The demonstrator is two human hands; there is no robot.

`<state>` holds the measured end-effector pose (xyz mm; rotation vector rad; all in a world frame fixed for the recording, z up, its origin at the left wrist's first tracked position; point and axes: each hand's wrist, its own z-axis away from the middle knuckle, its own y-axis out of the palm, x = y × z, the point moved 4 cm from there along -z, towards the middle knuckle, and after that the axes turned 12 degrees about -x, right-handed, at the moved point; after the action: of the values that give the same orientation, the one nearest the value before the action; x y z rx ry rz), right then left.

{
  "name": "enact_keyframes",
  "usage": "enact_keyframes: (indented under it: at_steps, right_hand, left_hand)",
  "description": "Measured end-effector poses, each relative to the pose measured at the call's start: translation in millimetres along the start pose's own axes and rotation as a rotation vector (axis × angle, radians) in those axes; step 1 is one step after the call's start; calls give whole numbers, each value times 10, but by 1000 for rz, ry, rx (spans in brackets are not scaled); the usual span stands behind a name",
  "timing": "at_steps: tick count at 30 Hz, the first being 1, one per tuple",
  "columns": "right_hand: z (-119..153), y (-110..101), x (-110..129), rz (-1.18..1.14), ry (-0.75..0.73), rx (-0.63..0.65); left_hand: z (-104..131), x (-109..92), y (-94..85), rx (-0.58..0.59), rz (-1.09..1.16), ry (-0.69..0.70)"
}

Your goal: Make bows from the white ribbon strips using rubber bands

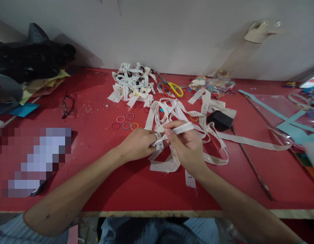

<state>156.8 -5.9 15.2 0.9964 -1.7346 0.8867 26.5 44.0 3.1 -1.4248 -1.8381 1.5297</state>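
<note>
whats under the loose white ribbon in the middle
The red table and a yellow band show between the loops of ribbon, with a bit of something blue. Whatever lies beneath the thicker folds, left hand and right hand is hidden.

Shows one pair of yellow-and-red-handled metal scissors point(169, 84), one pair of dark-framed glasses point(63, 106), five clustered thin coloured rings point(126, 122), and tangled, uncountable white printed fabric ribbons point(167, 166).

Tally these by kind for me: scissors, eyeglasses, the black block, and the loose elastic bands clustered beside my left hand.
Elastic bands in that cluster: 5
Scissors: 1 pair
Eyeglasses: 1 pair
Black block: 1
Total: 8
</note>
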Motion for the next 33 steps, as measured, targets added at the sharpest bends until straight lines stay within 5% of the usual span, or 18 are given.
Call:
enact_keyframes:
  at_steps: [20, 33]
  right_hand:
    - [45, -46, 65, -100, -47, -60]
    - [9, -15, -8, -263, 114, 30]
  left_hand:
    - [-10, -42, -91, -140, 239, 72]
    - [-3, 23, -101, -194, 190, 59]
